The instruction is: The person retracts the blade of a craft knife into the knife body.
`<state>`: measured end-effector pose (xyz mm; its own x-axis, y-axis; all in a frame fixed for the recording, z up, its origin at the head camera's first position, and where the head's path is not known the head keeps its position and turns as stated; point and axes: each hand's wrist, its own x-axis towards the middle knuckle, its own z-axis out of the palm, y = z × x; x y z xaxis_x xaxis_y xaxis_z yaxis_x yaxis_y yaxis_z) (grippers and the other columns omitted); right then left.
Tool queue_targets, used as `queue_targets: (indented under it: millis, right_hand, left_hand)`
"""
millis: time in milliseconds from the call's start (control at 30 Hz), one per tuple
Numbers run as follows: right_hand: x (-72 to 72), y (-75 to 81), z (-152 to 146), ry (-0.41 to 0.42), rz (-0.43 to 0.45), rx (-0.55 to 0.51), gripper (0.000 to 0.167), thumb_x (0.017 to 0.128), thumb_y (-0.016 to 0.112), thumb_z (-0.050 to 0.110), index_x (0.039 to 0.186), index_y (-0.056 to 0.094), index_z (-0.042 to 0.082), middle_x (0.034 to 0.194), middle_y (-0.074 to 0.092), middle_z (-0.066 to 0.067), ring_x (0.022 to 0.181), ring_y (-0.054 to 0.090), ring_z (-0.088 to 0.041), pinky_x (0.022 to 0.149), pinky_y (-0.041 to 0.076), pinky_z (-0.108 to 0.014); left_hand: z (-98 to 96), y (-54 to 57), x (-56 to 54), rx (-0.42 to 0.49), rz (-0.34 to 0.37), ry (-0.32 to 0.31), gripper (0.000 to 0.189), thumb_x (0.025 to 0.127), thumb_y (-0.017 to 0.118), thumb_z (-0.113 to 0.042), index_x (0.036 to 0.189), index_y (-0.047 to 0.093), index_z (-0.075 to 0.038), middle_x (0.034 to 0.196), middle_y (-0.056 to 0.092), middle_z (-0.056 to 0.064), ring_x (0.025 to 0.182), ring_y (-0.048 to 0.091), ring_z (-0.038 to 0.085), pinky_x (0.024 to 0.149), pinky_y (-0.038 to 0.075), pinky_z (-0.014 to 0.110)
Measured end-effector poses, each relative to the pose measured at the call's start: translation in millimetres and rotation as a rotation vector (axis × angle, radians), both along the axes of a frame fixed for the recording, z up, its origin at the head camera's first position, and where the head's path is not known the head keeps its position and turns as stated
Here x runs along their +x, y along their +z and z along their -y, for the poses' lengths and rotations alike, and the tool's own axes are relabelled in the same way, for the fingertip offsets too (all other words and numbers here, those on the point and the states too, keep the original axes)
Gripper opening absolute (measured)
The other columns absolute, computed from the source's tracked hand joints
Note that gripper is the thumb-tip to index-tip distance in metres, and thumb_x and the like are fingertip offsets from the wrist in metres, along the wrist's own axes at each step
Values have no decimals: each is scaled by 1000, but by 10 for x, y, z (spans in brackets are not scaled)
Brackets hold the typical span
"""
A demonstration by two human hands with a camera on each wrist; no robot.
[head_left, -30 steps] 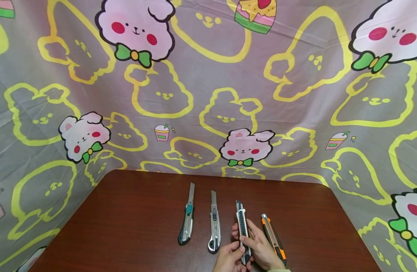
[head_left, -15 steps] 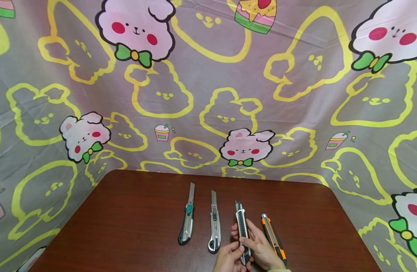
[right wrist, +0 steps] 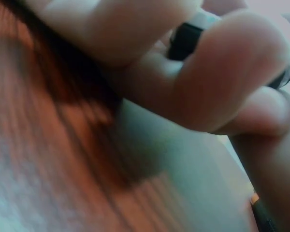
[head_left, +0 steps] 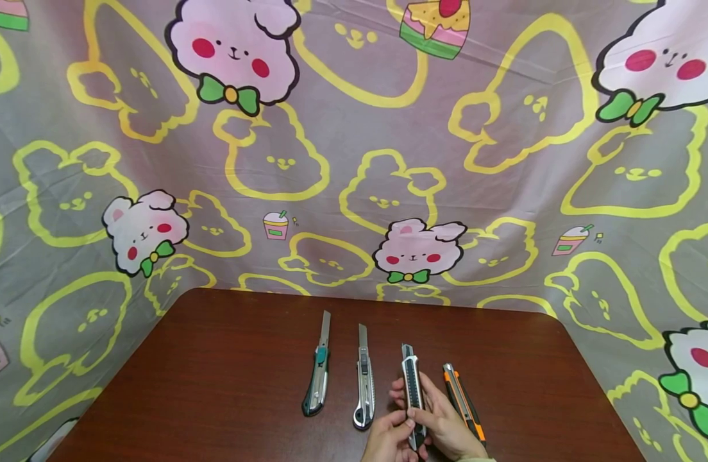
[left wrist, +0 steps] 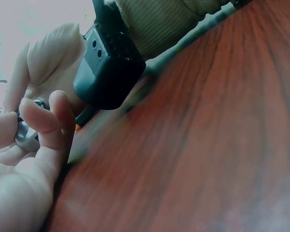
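A silver-and-black utility knife (head_left: 412, 380) is held between both hands in the head view, its short blade pointing away. My left hand (head_left: 387, 439) pinches the handle's near end. The right hand (head_left: 444, 425) grips the handle from the right, thumb on top and fingers curled underneath. In the left wrist view, only a small silver part of the knife (left wrist: 26, 137) shows between fingers. Fingers cover most of the knife (right wrist: 185, 41) in the right wrist view. Just right of the right hand lies an orange-and-black utility knife (head_left: 462, 399), its lower end partly behind the wrist.
Two more utility knives lie left of the hands with blades extended: a silver one (head_left: 364, 385) and a teal-and-silver one (head_left: 318, 378). All rest on a dark red-brown wooden table (head_left: 215, 372). A patterned cloth (head_left: 342, 128) surrounds its back and sides.
The held knife has shifted very slightly, its blade tip now a little nearer and showing a bit shorter. Both hands stay in almost the same place; the other knives have not moved.
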<state>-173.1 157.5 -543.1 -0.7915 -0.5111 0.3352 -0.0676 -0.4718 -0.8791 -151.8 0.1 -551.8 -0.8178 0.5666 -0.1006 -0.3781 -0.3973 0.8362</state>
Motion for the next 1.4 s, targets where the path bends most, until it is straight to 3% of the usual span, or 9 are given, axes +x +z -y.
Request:
queue_targets:
  millis: [333,533,900,1233,1400]
  right_hand:
    - [-8,6,4,9,9,-5,57,89,36,-20,142,20,-10,142,45,-16,131,48,-24,110,38,-29]
    - [7,11,-9,-8,79,67,64,88,42,-17,145,12,-9,145,37,-24,131,47,-25,110,38,-29]
    - [5,-12,-39,57,36,15,69,89,38,-17,150,12,1,151,29,-24,134,43,-27,111,37,-29]
    - [31,37,-59,53,65,144,76,90,47,-12,150,2,0,154,25,-20,135,41,-25,110,37,-28]
    - [37,34,-61,58,56,134,75,90,46,-13,150,4,-1,154,24,-22,135,41,-29,109,38,-30]
  left_hand:
    - [18,-7,-14,34,-16,-35,44,97,50,-12,123,43,23,83,67,6,64,65,8,53,49,14]
    - [32,-17,-7,46,-24,-47,45,98,49,-12,125,42,24,85,68,6,64,66,8,52,48,14]
    - [32,-32,-8,56,-11,-59,41,98,46,-11,123,45,22,86,68,7,64,65,8,53,49,14]
    - [53,-24,-5,76,-14,-84,42,97,44,-7,123,41,25,89,69,9,65,66,7,55,50,14]
    - [63,-13,2,49,-26,-75,42,95,43,-5,122,39,27,97,70,22,64,66,8,55,50,15]
